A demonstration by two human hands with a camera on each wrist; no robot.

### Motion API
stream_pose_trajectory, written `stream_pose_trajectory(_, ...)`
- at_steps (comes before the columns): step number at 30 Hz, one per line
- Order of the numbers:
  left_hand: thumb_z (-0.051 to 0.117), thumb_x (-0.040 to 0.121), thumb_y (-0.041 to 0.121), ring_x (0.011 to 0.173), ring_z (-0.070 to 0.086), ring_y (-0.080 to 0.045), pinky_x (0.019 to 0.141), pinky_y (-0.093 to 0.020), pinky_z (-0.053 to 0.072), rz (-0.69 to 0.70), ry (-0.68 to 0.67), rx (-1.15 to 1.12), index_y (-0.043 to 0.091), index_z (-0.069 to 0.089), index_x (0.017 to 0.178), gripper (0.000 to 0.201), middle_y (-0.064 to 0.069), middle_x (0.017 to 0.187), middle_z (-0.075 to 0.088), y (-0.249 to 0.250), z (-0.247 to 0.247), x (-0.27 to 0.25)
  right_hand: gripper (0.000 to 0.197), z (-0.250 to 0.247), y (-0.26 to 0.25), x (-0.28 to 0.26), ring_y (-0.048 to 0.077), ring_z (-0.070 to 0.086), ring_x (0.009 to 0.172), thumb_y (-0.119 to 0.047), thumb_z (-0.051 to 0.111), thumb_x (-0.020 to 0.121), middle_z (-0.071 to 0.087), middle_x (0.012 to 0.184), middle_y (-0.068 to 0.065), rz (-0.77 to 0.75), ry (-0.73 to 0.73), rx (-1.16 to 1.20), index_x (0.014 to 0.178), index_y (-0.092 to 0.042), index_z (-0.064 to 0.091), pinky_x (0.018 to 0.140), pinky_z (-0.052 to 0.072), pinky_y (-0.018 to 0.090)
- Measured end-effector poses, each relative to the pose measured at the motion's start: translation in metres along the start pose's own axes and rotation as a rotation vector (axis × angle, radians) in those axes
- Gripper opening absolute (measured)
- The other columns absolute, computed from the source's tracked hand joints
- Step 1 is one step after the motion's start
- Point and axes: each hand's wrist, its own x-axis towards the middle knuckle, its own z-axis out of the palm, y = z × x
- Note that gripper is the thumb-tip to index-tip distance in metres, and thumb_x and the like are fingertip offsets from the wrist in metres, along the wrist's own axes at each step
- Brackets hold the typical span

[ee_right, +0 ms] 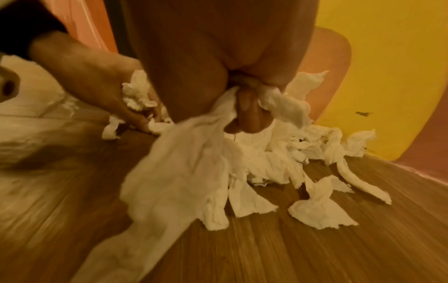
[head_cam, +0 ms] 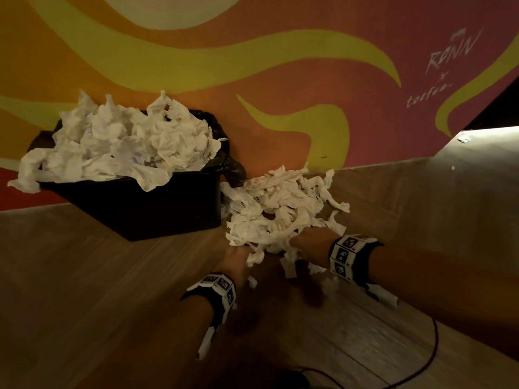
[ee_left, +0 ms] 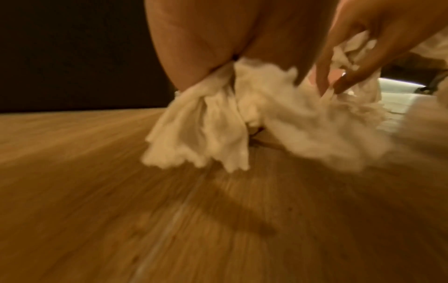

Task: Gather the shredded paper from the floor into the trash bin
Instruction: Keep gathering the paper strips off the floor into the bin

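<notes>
- Here, the shredded paper [head_cam: 283, 209] lies in a loose heap on the wooden floor [head_cam: 84, 276], at about 3 o'clock from the trash bin [head_cam: 157, 209] and touching its near corner, hard against the painted wall [head_cam: 280, 66].
- The left hand [head_cam: 238, 261] works into the heap's near edge at 7 o'clock; in the left wrist view its fingers [ee_left: 189, 57] are pressed together, pinching a wad of strips that hangs down towards the floor.
- The right hand [head_cam: 309, 244] enters from 5 o'clock; in the right wrist view its fingers [ee_right: 244, 107] are curled tight around a twisted bunch, with long tails trailing below.
- Both hands come in low and from opposite sides, likely so the light, tangled strips are squeezed into one bundle rather than scattered.
- The bin, lined with a black bag [head_cam: 224, 161], is already heaped above its rim, and strips hang over its front edge at 9 o'clock; anything added will probably need pressing down to stay in.
- Loose scraps [ee_right: 320, 212] lie flat on the floor beside the heap, apart from either grip, and look set to need a separate pick-up.
- A dark cable [head_cam: 415, 369] curves across the floor near the right arm.
</notes>
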Motion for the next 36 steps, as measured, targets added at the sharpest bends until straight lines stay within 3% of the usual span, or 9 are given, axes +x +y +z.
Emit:
stream_pose_trajectory(4, 0.051, 0.096, 0.016, 0.116, 0.052, -0.017, 0.097, -0.025, 0.042, 0.083, 0.072, -0.214, 0.017, 0.059, 0.121, 0.026, -0.003, 0.127, 0.056, -0.009, -0.006, -0.010, 0.028, -0.015, 0.003, -0.001, 0.027, 0.056, 0.104, -0.033, 0.044, 0.096, 0.058, 0.114, 0.008, 0.003, 0.087, 0.237, 0.118, -0.019, 0.055, 0.078, 0.043, 0.033)
stream_pose_trajectory(8, 0.050, 0.097, 0.019, 0.077, 0.063, -0.008, 0.060, -0.011, 0.046, 0.113, 0.151, -0.461, 0.020, 0.061, 0.083, 0.018, 0.003, 0.085, 0.064, -0.007, -0.023, -0.025, 0.024, -0.030, 0.001, -0.008, 0.015, 0.051, 0.069, -0.031, 0.049, 0.093, 0.056, 0.074, -0.001, -0.039, 0.289, 0.524, 0.072, -0.020, 0.051, 0.064, 0.038, 0.029)
stream_pose_trajectory(10, 0.056, 0.095, 0.026, 0.073, 0.061, -0.004, 0.064, -0.019, 0.048, 0.124, 0.221, -0.506, 0.015, 0.065, 0.080, 0.021, 0.002, 0.084, 0.064, -0.006, -0.036, -0.033, 0.025, -0.038, 0.000, -0.011, 0.009, 0.048, 0.065, -0.031, 0.055, 0.090, 0.055, 0.071, -0.004, -0.029, 0.364, 0.572, 0.067, -0.023, 0.050, 0.060, 0.035, 0.024)
stream_pose_trajectory(13, 0.067, 0.087, 0.025, 0.084, 0.059, -0.011, 0.074, -0.026, 0.048, 0.185, 0.340, -0.481, 0.009, 0.067, 0.074, 0.021, 0.001, 0.090, 0.061, -0.003, -0.056, -0.045, 0.025, -0.055, -0.003, -0.013, 0.009, 0.044, 0.073, -0.030, 0.061, 0.087, 0.045, 0.079, -0.012, 0.005, 0.409, 0.591, 0.072, -0.031, 0.041, 0.057, 0.028, 0.016)
stream_pose_trajectory(17, 0.069, 0.079, 0.003, 0.102, 0.060, -0.011, 0.088, -0.032, 0.051, 0.365, 0.381, -0.531, 0.022, 0.062, 0.060, 0.028, 0.004, 0.107, 0.062, 0.010, -0.088, -0.063, 0.004, -0.082, -0.004, -0.017, 0.022, 0.062, 0.090, -0.020, 0.061, 0.089, 0.066, 0.097, 0.005, -0.041, 0.392, 0.713, 0.087, -0.017, 0.064, 0.075, 0.049, 0.032)
stream_pose_trajectory(22, 0.058, 0.090, 0.009, 0.070, 0.063, -0.001, 0.064, -0.027, 0.052, 0.460, 0.396, -0.497, 0.011, 0.071, 0.082, 0.015, 0.007, 0.079, 0.069, 0.015, -0.128, -0.079, 0.031, -0.114, -0.011, -0.024, 0.011, 0.051, 0.074, -0.010, 0.052, 0.093, 0.049, 0.078, -0.013, -0.074, 0.560, 0.750, 0.074, -0.033, 0.042, 0.072, 0.041, 0.031)
stream_pose_trajectory(25, 0.057, 0.095, 0.019, 0.055, 0.047, -0.009, 0.054, -0.032, 0.040, 0.537, 0.524, -0.377, 0.006, 0.055, 0.071, 0.027, 0.001, 0.063, 0.053, 0.020, -0.159, -0.092, 0.012, -0.142, -0.019, -0.028, 0.018, 0.053, 0.075, -0.011, 0.043, 0.096, 0.053, 0.083, -0.002, -0.094, 0.606, 0.795, 0.096, -0.021, 0.049, 0.067, 0.047, 0.032)
stream_pose_trajectory(30, 0.050, 0.095, 0.043, 0.073, 0.058, -0.018, 0.063, -0.035, 0.047, 0.555, 0.478, -0.197, 0.025, 0.051, 0.094, 0.018, 0.003, 0.084, 0.061, 0.030, -0.227, -0.118, 0.044, -0.195, -0.033, -0.037, 0.003, 0.052, 0.087, -0.043, 0.027, 0.101, 0.050, 0.111, -0.011, -0.095, 0.618, 0.681, 0.139, -0.022, 0.038, 0.082, 0.049, 0.021)
stream_pose_trajectory(36, 0.041, 0.089, 0.054, 0.063, 0.047, -0.016, 0.062, -0.038, 0.037, 0.374, 0.521, -0.219, 0.024, 0.048, 0.088, 0.030, -0.002, 0.078, 0.054, 0.013, -0.314, -0.135, 0.032, -0.251, -0.071, -0.039, -0.011, 0.051, 0.056, -0.019, 0.033, 0.104, 0.047, 0.074, -0.012, -0.324, 0.852, 0.848, 0.105, -0.002, 0.059, 0.052, 0.039, 0.008)
